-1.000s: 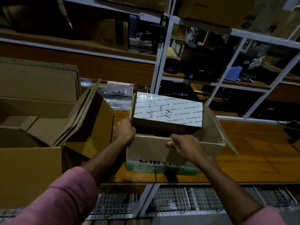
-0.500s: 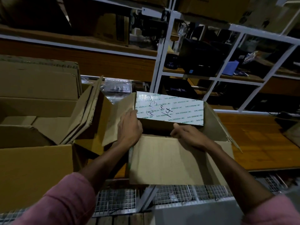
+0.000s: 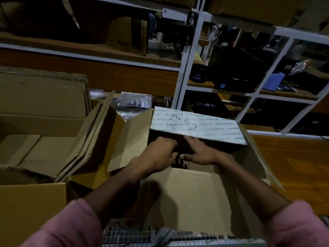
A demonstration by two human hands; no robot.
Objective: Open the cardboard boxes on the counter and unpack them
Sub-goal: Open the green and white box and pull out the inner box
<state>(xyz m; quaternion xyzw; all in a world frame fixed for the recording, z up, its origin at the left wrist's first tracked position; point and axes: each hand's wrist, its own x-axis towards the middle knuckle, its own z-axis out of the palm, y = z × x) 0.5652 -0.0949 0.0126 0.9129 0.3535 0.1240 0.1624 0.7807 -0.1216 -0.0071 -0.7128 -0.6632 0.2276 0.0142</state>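
1. While both hands reach into the opened cardboard box (image 3: 195,195) at frame centre, the left hand (image 3: 160,155) and right hand (image 3: 199,154) lie side by side.
2. Fingers extend forward under the taped far flap (image 3: 195,129); any grasp is hidden.
3. Contents lie directly ahead, equally near both hands.

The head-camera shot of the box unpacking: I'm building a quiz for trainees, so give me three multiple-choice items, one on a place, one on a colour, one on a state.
1. Where are both hands?
A. On the shelf rack
B. Inside the open cardboard box
C. On the big box at the left

2. What colour are the sleeves?
A. Pink
B. Green
C. Black

3. How do the cardboard box's flaps stand?
A. Taped shut
B. Cut off
C. Folded open

Key: 1 B, the left hand and right hand reach in under the far taped flap of the cardboard box. 2 A, the sleeves are pink. 3 C, all flaps are spread outward.
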